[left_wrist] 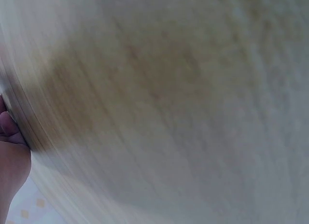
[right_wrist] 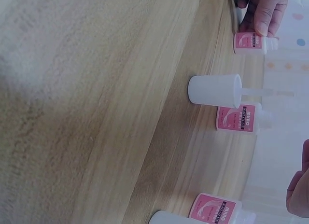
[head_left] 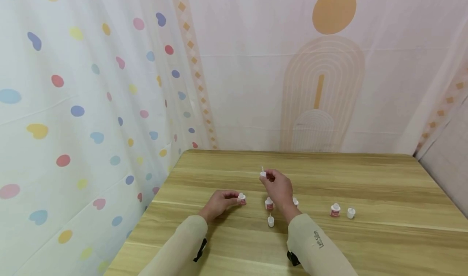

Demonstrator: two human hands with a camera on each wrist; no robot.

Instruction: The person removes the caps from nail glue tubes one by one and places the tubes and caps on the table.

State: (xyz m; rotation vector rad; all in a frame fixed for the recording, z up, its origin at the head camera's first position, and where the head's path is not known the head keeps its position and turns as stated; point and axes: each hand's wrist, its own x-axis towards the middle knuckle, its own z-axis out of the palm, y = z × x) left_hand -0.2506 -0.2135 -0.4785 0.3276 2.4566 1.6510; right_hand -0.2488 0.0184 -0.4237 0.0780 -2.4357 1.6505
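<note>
My left hand grips a small nail glue bottle with a pink label, standing uncapped on the table; the right wrist view shows this bottle too. Raised beyond it, my right hand pinches a white brush cap, its brush pointing up. Below the right hand stands a second nail glue bottle, with another brush cap upside down in front of it. A white item is mostly hidden behind the right wrist. In the left wrist view only part of the left hand shows.
Farther right on the wooden table stand another nail glue bottle and its upturned brush cap. A patterned curtain hangs behind the table, and a dotted one along its left side.
</note>
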